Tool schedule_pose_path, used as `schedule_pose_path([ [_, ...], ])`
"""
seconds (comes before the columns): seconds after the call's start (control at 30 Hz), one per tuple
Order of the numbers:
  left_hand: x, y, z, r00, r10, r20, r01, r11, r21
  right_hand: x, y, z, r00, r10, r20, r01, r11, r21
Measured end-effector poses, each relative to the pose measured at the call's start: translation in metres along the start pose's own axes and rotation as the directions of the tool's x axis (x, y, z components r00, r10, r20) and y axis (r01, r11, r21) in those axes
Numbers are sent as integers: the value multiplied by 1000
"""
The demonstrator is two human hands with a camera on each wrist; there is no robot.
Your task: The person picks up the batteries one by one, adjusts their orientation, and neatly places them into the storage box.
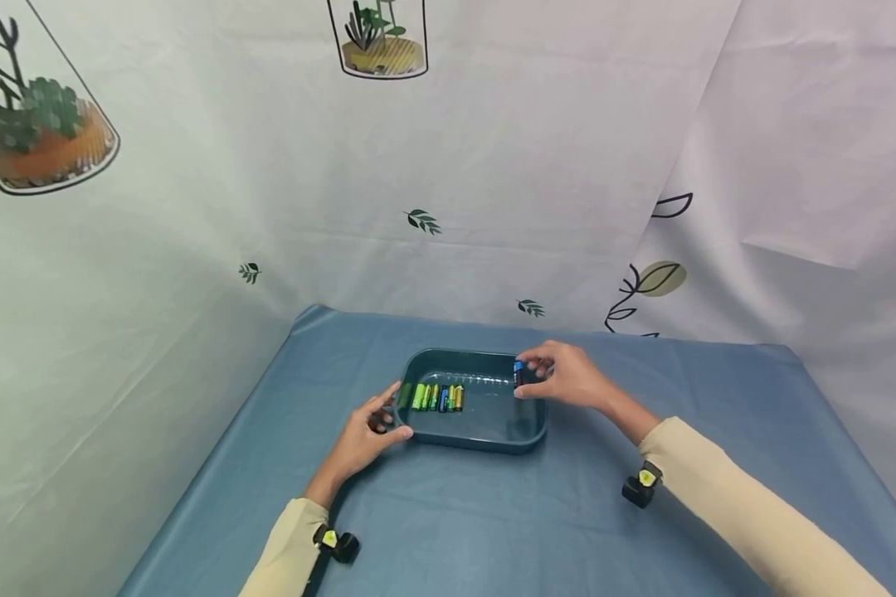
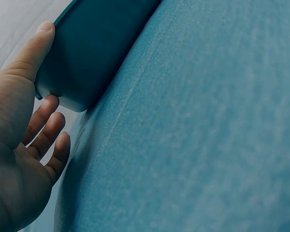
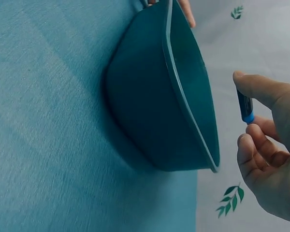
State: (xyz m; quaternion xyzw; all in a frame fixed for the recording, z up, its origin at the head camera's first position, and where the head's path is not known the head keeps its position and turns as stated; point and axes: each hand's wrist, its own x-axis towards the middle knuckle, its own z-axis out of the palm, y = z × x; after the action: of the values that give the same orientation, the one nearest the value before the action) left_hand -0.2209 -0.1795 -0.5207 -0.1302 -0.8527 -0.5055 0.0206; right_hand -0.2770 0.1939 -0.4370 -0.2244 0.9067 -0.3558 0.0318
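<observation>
A dark teal plastic tray (image 1: 448, 439) stands on the cloth. Its left part holds a row of several batteries (image 1: 438, 398) in green, yellow and blue, lying side by side. Over the tray's right end, my right hand (image 1: 567, 377) pinches a black battery with a blue end (image 1: 518, 373) between thumb and fingers. The right wrist view shows this battery (image 3: 245, 105) above the rim, apart from the tray. At the tray's left end my left hand (image 1: 363, 431) holds the corner. Its thumb (image 2: 38, 46) lies along the tray wall (image 2: 82, 58), with a fingertip touching underneath the rim.
A blue cloth (image 1: 485, 531) covers the table. White fabric (image 1: 538, 166) printed with plants hangs behind and at both sides. Each wrist carries a small black camera, one on the left sleeve (image 1: 287, 547) and one on the right sleeve (image 1: 747, 497).
</observation>
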Motion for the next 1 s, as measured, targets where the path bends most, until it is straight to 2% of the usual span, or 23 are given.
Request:
schedule_pose_path([
  [0.13,1,-15,1,1000,-12,-7,12,1000,13,5,-5,5,999,-12,31,11,1000,20],
  [0.27,2,-16,1,1000,-18,-6,18,1000,11,10,-7,12,999,-19,32,18,1000,21],
  [0.5,-4,16,-6,1000,1,15,-1,1000,-26,18,-9,21,1000,7,18,-7,999,39],
  [0.6,-5,24,-9,1000,6,26,-5,999,-31,22,-8,24,1000,23,21,-24,999,44],
  [0.77,-5,28,-9,999,-13,37,14,1000,-27,27,-8,27,999,20,43,-22,998,53],
  [1.0,-4,26,-10,999,-6,43,7,1000,-15,29,-10,36,997,38,63,-43,996,79],
])
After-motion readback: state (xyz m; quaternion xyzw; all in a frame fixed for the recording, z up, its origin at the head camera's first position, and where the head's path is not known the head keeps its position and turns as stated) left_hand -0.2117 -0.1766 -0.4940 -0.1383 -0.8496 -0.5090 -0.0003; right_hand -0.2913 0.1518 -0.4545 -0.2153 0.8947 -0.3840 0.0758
